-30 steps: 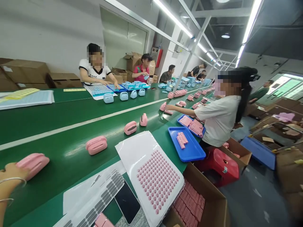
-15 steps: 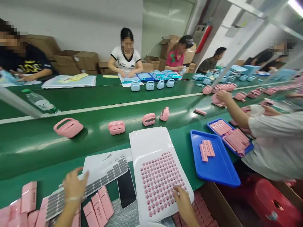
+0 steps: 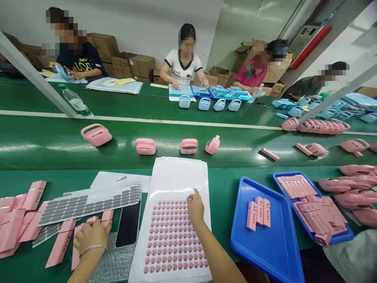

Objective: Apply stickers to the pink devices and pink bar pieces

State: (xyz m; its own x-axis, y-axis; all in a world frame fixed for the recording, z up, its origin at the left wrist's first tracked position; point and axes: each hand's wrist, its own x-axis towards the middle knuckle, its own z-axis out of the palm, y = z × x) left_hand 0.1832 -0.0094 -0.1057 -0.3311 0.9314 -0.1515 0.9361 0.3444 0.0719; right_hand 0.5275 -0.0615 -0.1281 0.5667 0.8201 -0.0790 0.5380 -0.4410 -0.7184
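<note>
Several pink bars (image 3: 75, 255) lie beneath the left hand (image 3: 92, 237), stickers (image 3: 174, 259) beneath the right hand (image 3: 196, 209), grips unclear; a shirt (image 3: 184, 70) reads "ZHAP".

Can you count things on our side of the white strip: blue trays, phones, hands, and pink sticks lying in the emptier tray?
Blue trays: 2
Phone: 1
Hands (left hand, right hand): 2
Pink sticks: 3
Total: 8
</note>
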